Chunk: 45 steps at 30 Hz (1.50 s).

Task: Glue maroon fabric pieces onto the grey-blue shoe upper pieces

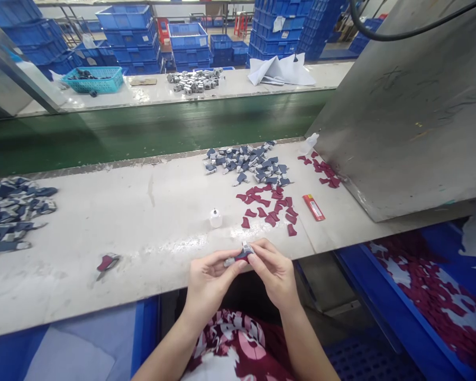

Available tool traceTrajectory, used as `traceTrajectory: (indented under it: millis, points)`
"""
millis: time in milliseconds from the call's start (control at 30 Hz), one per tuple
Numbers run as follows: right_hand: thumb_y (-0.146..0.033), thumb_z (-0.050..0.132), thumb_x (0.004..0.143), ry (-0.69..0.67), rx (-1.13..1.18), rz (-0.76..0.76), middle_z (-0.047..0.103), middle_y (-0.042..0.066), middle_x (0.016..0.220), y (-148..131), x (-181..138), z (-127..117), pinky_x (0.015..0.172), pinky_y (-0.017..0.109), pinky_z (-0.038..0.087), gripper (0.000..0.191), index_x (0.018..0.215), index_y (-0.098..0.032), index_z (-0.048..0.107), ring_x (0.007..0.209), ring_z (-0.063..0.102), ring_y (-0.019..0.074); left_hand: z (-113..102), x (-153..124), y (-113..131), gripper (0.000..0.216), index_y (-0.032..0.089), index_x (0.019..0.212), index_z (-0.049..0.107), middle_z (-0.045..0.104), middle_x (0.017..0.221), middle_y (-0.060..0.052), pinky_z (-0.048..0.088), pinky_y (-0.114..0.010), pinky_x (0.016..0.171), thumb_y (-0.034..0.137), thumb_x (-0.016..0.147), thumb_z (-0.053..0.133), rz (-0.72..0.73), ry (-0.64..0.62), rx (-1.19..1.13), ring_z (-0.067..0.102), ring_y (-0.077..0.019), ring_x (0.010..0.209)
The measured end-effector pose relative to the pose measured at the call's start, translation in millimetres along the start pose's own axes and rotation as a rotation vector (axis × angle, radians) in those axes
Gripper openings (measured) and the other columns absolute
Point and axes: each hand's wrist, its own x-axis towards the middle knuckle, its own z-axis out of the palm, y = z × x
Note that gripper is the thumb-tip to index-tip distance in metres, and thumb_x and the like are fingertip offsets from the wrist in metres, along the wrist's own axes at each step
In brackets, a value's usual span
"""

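Note:
Just past the table's front edge, both hands hold one small grey-blue plastic part with pale ends and a maroon piece on it. My left hand pinches its left end, and my right hand grips the right end with thumb and fingertips. Fingers cover much of the part. Beyond the hands lie loose maroon pieces and a pile of grey-blue parts. A small white bottle with a thin dark tip stands nearby. One part with a maroon piece rests on the left.
More grey-blue parts are heaped at far left. A red and yellow packet lies right of the maroon pieces, near a slanted metal panel. A green conveyor belt runs behind the table. Below right sits a blue bin of maroon pieces.

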Motion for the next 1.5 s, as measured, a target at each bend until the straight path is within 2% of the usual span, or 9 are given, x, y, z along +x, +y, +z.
traceTrajectory:
  millis: [267,500,733,867,1000,1133,1267,1400,1500]
  points:
    - [-0.029,0.063,0.094,0.148,0.063,-0.027,0.065,0.002,0.086,1.8,-4.9,13.7,0.068,0.022,0.056,0.017,0.101,-0.029,0.079,0.08,0.065,0.0142,5.3,-4.9,-4.0,0.016,0.019,0.086,0.083,0.082,0.085,-0.003,0.066,-0.02,0.075,0.012,0.071,0.083,0.068,0.059,0.077,0.08,-0.021,0.077]
    - [-0.029,0.064,0.094,0.037,-0.045,-0.039,0.067,0.005,0.099,6.2,-3.3,6.0,0.078,0.027,0.057,0.022,0.113,-0.029,0.075,0.092,0.067,0.0178,3.9,0.4,-3.5,0.014,0.019,0.079,0.082,0.082,0.08,-0.004,0.067,-0.023,0.071,0.014,0.066,0.085,0.029,0.097,0.023,0.08,-0.0225,0.075]
    - [-0.032,0.067,0.091,0.164,-0.062,-0.019,0.064,0.003,0.083,9.9,-2.6,15.2,0.068,0.024,0.054,0.015,0.099,-0.024,0.078,0.077,0.063,0.0154,-0.3,7.8,-11.3,0.011,0.019,0.076,0.082,0.082,0.081,-0.006,0.067,-0.026,0.074,0.019,0.066,0.086,0.016,0.092,0.038,0.08,-0.0244,0.077]
    - [-0.039,0.068,0.09,0.212,-0.008,0.083,0.063,0.003,0.08,13.9,0.8,17.2,0.066,0.025,0.054,0.02,0.093,-0.022,0.078,0.076,0.062,0.016,-4.9,12.0,-13.7,0.021,0.017,0.088,0.083,0.082,0.093,-0.008,0.066,-0.032,0.084,0.025,0.068,0.085,-0.008,0.023,0.09,0.079,-0.0275,0.089]
    - [-0.047,0.065,0.091,0.092,0.032,0.128,0.067,0.004,0.082,22.9,4.3,5.6,0.071,0.03,0.057,0.029,0.098,-0.022,0.078,0.079,0.066,0.018,-9.1,11.2,-14.6,0.036,0.017,0.106,0.08,0.08,0.104,-0.009,0.063,-0.037,0.093,0.028,0.073,0.084,-0.039,-0.03,0.152,0.077,-0.0288,0.099]
    - [-0.041,0.074,0.086,0.13,-0.274,-0.136,0.068,0.006,0.106,22.3,3.4,-10.3,0.08,0.037,0.059,0.041,0.124,-0.028,0.068,0.098,0.066,0.0221,-11.7,8.0,-14.4,0.039,0.016,0.11,0.079,0.081,0.098,-0.009,0.065,-0.04,0.088,0.037,0.077,0.081,-0.089,-0.065,0.146,0.078,-0.0287,0.09]
    - [-0.023,0.078,0.083,0.128,-0.643,-0.554,0.069,0.003,0.1,13.5,4.9,-20.6,0.091,0.043,0.055,0.026,0.107,-0.034,0.072,0.107,0.06,0.0238,-11.8,6.1,-11.1,0.04,0.015,0.108,0.079,0.081,0.098,-0.009,0.065,-0.042,0.088,0.041,0.077,0.081,-0.111,-0.098,0.104,0.079,-0.0286,0.087]
    - [-0.021,0.073,0.088,0.073,-0.749,-0.679,0.071,0.001,0.086,9.3,6.8,-21.0,0.086,0.04,0.055,0.018,0.101,-0.033,0.071,0.101,0.061,0.0229,-9.8,4.5,-3.6,0.037,0.016,0.106,0.08,0.081,0.1,-0.009,0.064,-0.04,0.091,0.04,0.079,0.08,-0.126,-0.126,0.145,0.078,-0.0277,0.09]
    - [-0.027,0.067,0.093,0.131,-0.772,-0.702,0.071,0.001,0.081,11.3,4.4,-16.3,0.081,0.039,0.056,0.009,0.1,-0.033,0.07,0.088,0.063,0.0212,-7.7,2.8,0.7,0.038,0.015,0.105,0.08,0.081,0.101,-0.01,0.064,-0.039,0.089,0.042,0.078,0.08,-0.152,-0.137,0.142,0.078,-0.0284,0.091]
